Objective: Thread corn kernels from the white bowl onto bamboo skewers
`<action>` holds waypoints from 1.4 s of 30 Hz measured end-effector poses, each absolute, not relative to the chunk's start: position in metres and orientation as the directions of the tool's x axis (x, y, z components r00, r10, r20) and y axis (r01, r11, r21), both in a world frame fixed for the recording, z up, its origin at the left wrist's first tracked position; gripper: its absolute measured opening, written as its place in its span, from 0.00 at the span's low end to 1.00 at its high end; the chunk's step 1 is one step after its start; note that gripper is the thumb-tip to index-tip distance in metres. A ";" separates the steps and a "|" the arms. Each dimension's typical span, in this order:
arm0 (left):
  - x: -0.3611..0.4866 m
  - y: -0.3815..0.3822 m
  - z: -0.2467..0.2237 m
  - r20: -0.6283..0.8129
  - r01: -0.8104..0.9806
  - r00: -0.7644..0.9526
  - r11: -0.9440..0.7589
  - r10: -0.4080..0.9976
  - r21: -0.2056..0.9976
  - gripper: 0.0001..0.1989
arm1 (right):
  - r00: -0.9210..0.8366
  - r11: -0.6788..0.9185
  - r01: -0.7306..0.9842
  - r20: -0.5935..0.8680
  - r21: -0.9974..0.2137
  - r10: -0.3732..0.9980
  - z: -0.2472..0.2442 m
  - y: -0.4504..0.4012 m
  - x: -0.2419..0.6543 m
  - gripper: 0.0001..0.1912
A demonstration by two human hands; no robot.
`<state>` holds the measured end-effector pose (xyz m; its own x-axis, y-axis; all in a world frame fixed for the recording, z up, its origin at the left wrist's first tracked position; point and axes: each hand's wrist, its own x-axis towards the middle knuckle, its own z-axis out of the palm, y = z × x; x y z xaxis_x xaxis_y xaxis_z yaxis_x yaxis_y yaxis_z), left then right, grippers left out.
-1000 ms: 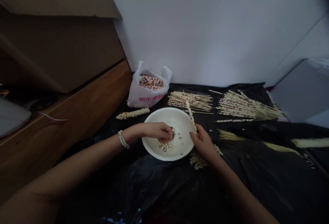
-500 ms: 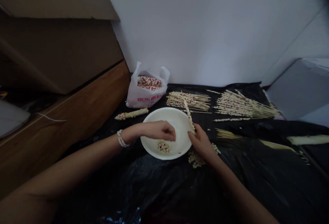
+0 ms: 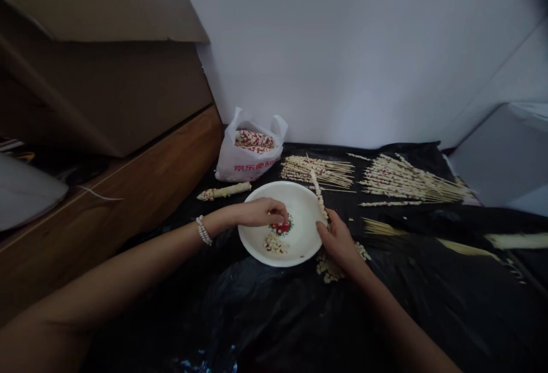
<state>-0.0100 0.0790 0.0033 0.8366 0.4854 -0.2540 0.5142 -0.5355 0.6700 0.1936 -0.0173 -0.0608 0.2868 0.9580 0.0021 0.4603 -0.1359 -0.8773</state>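
My right hand point(image 3: 338, 233), at the right rim of the white bowl point(image 3: 305, 247), is closed on the lower end of a skewer threaded with corn kernels point(image 3: 317, 189). That skewer stands nearly upright, leaning a little left. My left hand point(image 3: 268, 212) hangs over the bowl with fingers curled together; whatever they pinch is too small to make out. Below it lies a small heap of loose corn kernels point(image 3: 275, 243), cream and dark red. A red and green print point(image 3: 282, 226) shows on the bowl's floor. More pale kernels point(image 3: 329, 267) lie beside the bowl, under my right wrist.
Behind the bowl stands a white plastic bag point(image 3: 246, 169) of corn cobs. A partly stripped cob point(image 3: 225, 191) lies left. Filled skewers rest in a near pile point(image 3: 314, 169) and a right pile point(image 3: 402, 182). Bare sticks point(image 3: 381, 227) lie on the black plastic sheet point(image 3: 257, 316).
My left hand has lifted slightly and drawn back leftward, uncovering the bowl's print. My right hand keeps its hold on the skewer. The whole view has shifted a little.
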 end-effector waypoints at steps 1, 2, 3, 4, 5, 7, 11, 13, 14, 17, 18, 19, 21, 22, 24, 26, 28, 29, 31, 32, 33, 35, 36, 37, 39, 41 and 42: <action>-0.013 0.079 0.003 -0.245 0.541 0.818 -0.551 0.521 0.636 0.11 | 0.293 -0.141 0.465 0.002 -0.874 0.956 -0.060 -0.018 0.193 0.26; -0.014 0.077 0.001 -0.240 0.557 0.807 -0.560 0.540 0.613 0.11 | 0.302 -0.148 0.471 0.001 -0.870 0.953 -0.059 -0.018 0.192 0.26; -0.014 0.072 -0.002 -0.224 0.568 0.798 -0.571 0.560 0.593 0.12 | 0.312 -0.155 0.476 0.001 -0.866 0.950 -0.058 -0.019 0.191 0.25; -0.013 0.066 -0.005 -0.208 0.575 0.791 -0.583 0.576 0.574 0.13 | 0.321 -0.161 0.480 0.002 -0.862 0.947 -0.058 -0.019 0.190 0.25; -0.010 0.058 -0.007 -0.199 0.574 0.793 -0.597 0.576 0.561 0.14 | 0.328 -0.166 0.482 0.002 -0.860 0.945 -0.057 -0.020 0.189 0.24; -0.006 0.043 -0.008 -0.201 0.532 0.837 -0.670 0.509 0.518 0.17 | 0.338 -0.168 0.483 0.006 -0.859 0.941 -0.056 -0.020 0.188 0.24; -0.005 0.022 0.000 -0.253 0.512 0.859 -0.726 0.446 0.459 0.25 | 0.348 -0.161 0.477 0.018 -0.864 0.937 -0.057 -0.020 0.187 0.25; -0.007 0.015 0.003 -0.228 0.512 0.859 -0.750 0.459 0.419 0.29 | 0.348 -0.154 0.476 0.025 -0.866 0.937 -0.057 -0.020 0.186 0.25; -0.008 0.012 0.003 -0.207 0.507 0.862 -0.769 0.463 0.389 0.30 | 0.347 -0.150 0.476 0.029 -0.866 0.937 -0.057 -0.020 0.186 0.25; -0.008 0.005 0.001 -0.144 0.474 0.880 -0.822 0.452 0.316 0.28 | 0.348 -0.142 0.479 0.039 -0.866 0.937 -0.057 -0.020 0.186 0.25; -0.008 0.003 0.000 -0.132 0.460 0.888 -0.837 0.441 0.297 0.27 | 0.349 -0.141 0.480 0.041 -0.866 0.936 -0.057 -0.020 0.186 0.25; -0.007 0.002 -0.001 -0.125 0.450 0.893 -0.848 0.433 0.278 0.26 | 0.349 -0.142 0.481 0.040 -0.865 0.936 -0.057 -0.020 0.186 0.25; -0.006 0.000 -0.002 -0.124 0.444 0.896 -0.863 0.427 0.241 0.25 | 0.349 -0.145 0.484 0.038 -0.863 0.936 -0.057 -0.020 0.186 0.26; -0.006 0.000 -0.002 -0.125 0.447 0.894 -0.866 0.429 0.225 0.25 | 0.351 -0.147 0.484 0.038 -0.862 0.936 -0.057 -0.020 0.186 0.26; -0.006 -0.001 -0.002 -0.121 0.457 0.890 -0.863 0.440 0.215 0.25 | 0.354 -0.148 0.485 0.038 -0.862 0.934 -0.056 -0.020 0.185 0.25; -0.008 0.000 -0.002 -0.107 0.468 0.883 -0.847 0.456 0.253 0.23 | 0.355 -0.150 0.483 0.036 -0.863 0.934 -0.056 -0.020 0.186 0.25; -0.008 0.002 -0.004 -0.088 0.488 0.866 -0.794 0.492 0.362 0.21 | 0.353 -0.154 0.480 0.029 -0.864 0.935 -0.056 -0.020 0.186 0.25; -0.007 0.005 -0.005 -0.081 0.501 0.848 -0.741 0.524 0.447 0.21 | 0.352 -0.156 0.478 0.025 -0.865 0.936 -0.055 -0.020 0.186 0.25; -0.004 0.013 -0.007 -0.096 0.511 0.779 -0.538 0.620 0.671 0.21 | 0.350 -0.161 0.472 0.017 -0.867 0.937 -0.055 -0.020 0.187 0.26; -0.003 0.018 -0.007 -0.127 0.483 0.725 -0.369 0.677 0.794 0.22 | 0.349 -0.162 0.467 0.013 -0.869 0.937 -0.056 -0.020 0.187 0.26; -0.001 0.025 -0.006 -0.205 0.423 0.664 -0.136 0.719 0.896 0.22 | 0.349 -0.162 0.462 0.010 -0.872 0.937 -0.056 -0.019 0.187 0.25; 0.001 0.038 -0.003 -0.398 0.133 0.579 0.399 0.712 0.907 0.22 | 0.347 -0.160 0.447 0.005 -0.880 0.938 -0.056 -0.019 0.187 0.25; 0.001 0.044 0.000 -0.454 -0.068 0.603 0.609 0.656 0.790 0.22 | 0.346 -0.158 0.437 0.004 -0.885 0.938 -0.057 -0.019 0.187 0.25; 0.001 0.049 0.003 -0.452 -0.275 0.627 0.723 0.635 0.634 0.20 | 0.345 -0.154 0.427 0.003 -0.891 0.938 -0.057 -0.019 0.187 0.25; 0.000 0.056 0.007 -0.418 -0.413 0.622 0.731 0.662 0.543 0.18 | 0.339 -0.147 0.401 -0.002 -0.904 0.941 -0.059 -0.019 0.188 0.25; -0.001 0.059 0.008 -0.391 -0.503 0.632 0.738 0.669 0.449 0.14 | 0.328 -0.145 0.375 -0.015 -0.916 0.945 -0.059 -0.020 0.190 0.25; -0.002 0.060 0.007 -0.388 -0.544 0.649 0.756 0.654 0.365 0.13 | 0.322 -0.144 0.364 -0.021 -0.920 0.946 -0.059 -0.021 0.192 0.26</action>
<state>-0.0018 0.0598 0.0075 0.6491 0.6545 -0.3878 -0.5436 0.7556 0.3654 0.1925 -0.0205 -0.0590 0.3222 0.9464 -0.0209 0.3641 -0.1442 -0.9201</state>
